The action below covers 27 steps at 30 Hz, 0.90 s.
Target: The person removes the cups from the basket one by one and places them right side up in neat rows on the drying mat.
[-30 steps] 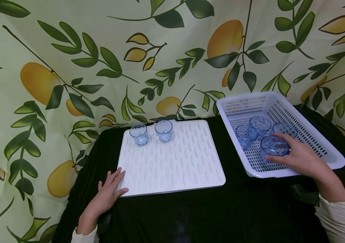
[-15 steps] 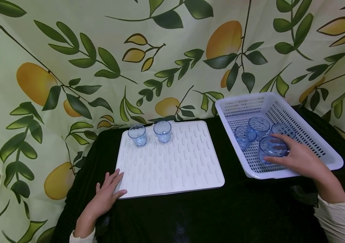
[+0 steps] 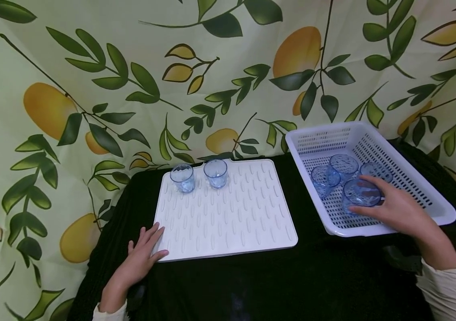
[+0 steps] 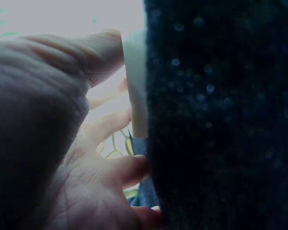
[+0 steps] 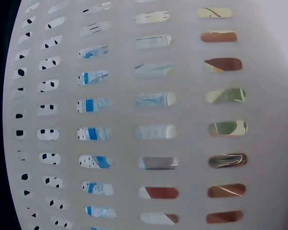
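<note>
My right hand [image 3: 402,209] reaches into a white slotted basket [image 3: 362,230] and grips a clear blue glass [image 3: 359,196] between thumb and fingers at its rim. Three more blue glasses stand around it: one at the left [image 3: 325,182], one behind [image 3: 343,164], one to the right [image 3: 377,169]. On the left, my left hand [image 3: 137,258] rests with extended fingers at the near left corner of a white ridged mat [image 3: 228,218]. Seen from the left wrist, the thumb and fingers meet the mat's edge [image 4: 138,96]. Two blue glasses, a left one [image 3: 184,180] and a right one [image 3: 217,176], stand upright on the mat's far left part.
Basket and mat lie on a black cloth [image 3: 252,285], with a strip of cloth between them. A fruit-and-leaf printed curtain [image 3: 131,111] hangs close behind. The slotted basket wall [image 5: 189,115] fills the right wrist view, with blue glass showing through its openings.
The head view shifts slightly. Both hands, the gripped glass and the other glasses stay in place.
</note>
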Tool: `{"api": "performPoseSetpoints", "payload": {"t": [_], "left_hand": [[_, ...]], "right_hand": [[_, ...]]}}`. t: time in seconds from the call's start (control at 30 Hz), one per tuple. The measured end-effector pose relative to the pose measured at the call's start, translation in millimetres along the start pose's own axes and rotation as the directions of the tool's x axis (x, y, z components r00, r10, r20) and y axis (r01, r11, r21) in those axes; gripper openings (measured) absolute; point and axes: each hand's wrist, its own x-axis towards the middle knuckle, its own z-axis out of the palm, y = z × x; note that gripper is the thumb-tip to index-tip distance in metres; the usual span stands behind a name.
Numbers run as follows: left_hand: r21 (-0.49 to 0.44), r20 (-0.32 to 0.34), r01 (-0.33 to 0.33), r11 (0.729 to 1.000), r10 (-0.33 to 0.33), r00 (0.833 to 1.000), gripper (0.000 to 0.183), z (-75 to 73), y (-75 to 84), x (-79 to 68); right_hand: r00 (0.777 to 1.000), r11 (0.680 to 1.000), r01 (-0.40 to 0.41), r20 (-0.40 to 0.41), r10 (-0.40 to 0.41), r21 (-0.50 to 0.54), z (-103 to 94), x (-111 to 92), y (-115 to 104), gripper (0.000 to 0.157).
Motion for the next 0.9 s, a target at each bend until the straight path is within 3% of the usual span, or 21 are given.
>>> {"api": "performPoseSetpoints", "payload": {"t": [0.13, 0.9], "left_hand": [[-0.003, -0.023, -0.023, 1.0, 0.023, 0.999, 0.07, 0.4, 1.2, 1.4], [-0.022, 0.008, 0.0, 1.0, 0.0, 1.0, 0.072, 0.0, 1.3, -0.4]], "right_hand": [[1.0, 1.0, 0.003, -0.018, -0.003, 0.009, -4.2, -2.6, 0.6, 0.108], [0.998, 0.997, 0.016, -0.06, -0.011, 0.077, -12.9, -17.5, -17.8, 0.103]]}}
